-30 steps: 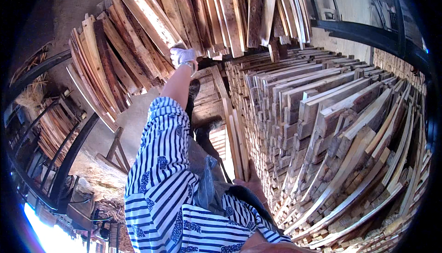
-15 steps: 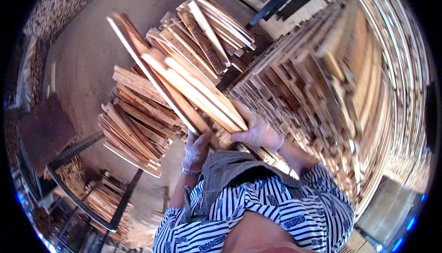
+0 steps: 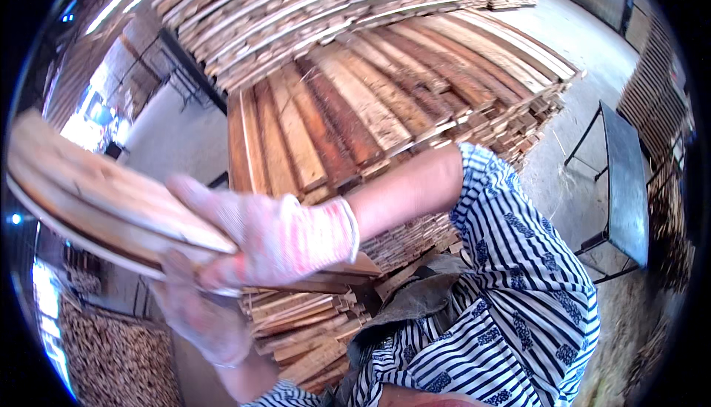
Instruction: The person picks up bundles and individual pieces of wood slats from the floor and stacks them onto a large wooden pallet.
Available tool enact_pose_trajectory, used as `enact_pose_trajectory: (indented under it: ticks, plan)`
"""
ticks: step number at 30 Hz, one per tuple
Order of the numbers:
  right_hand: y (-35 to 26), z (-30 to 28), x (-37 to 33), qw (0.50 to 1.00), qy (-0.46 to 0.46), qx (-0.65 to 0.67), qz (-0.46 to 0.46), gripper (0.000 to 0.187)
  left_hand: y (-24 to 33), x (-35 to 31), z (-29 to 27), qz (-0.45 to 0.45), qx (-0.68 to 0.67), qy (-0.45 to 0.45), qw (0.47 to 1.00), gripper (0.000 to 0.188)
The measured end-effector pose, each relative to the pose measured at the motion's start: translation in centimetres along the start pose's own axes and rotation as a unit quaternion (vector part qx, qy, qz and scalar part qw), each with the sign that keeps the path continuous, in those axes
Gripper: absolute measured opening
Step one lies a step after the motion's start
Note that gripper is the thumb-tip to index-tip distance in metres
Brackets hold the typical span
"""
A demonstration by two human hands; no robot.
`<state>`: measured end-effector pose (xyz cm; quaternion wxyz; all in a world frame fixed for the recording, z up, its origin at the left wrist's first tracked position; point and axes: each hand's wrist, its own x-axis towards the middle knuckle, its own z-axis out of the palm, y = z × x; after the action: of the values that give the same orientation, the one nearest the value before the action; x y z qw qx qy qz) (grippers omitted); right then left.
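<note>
A small bundle of wooden boards (image 3: pixel 104 188) juts out to the left, raised in front of me. My right hand (image 3: pixel 278 237), in a whitish knit glove with pink tints, is closed over the boards' near end. Lower down, my left hand (image 3: pixel 204 314), gloved too, grips the same end from beneath; motion blurs its fingers a little. Beyond my right forearm lies a broad stack of boards (image 3: pixel 363 103), its top layer laid side by side in brown and pale tones. Below my hands, loose shorter boards (image 3: pixel 311 333) lie in a pile.
A tall stack of layered planks (image 3: pixel 318 7) rises at the back. On the right stands a dark metal-topped table (image 3: pixel 626 177) on thin legs. More stacked wood (image 3: pixel 118 348) is at the lower left, and a grey floor (image 3: pixel 563 51) shows past the big stack's right side.
My view has swung from the loose piles on the floor toward the broad stack. The boards, still in both hands, have come up and now point left.
</note>
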<state>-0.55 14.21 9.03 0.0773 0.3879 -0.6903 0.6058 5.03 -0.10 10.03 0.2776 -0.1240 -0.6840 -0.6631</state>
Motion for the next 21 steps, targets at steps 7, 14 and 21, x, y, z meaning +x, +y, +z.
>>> enact_pose_trajectory:
  ticks: [7,14,21]
  plan:
    - [-4.8,-10.9,7.6,0.975,0.185,-0.112,-0.043,0.115,4.8,16.1,6.9,0.031,-0.137,-0.202,0.969,0.052]
    - [-1.9,-10.8,9.3,0.955,0.211,-0.204,-0.051,0.101,3.8,19.2,6.6,0.282,0.166,-0.24,0.914,0.047]
    - [-0.7,-13.0,8.9,0.979,0.128,-0.158,-0.033,0.107,3.1,21.6,7.3,0.136,0.106,-0.248,0.953,0.071]
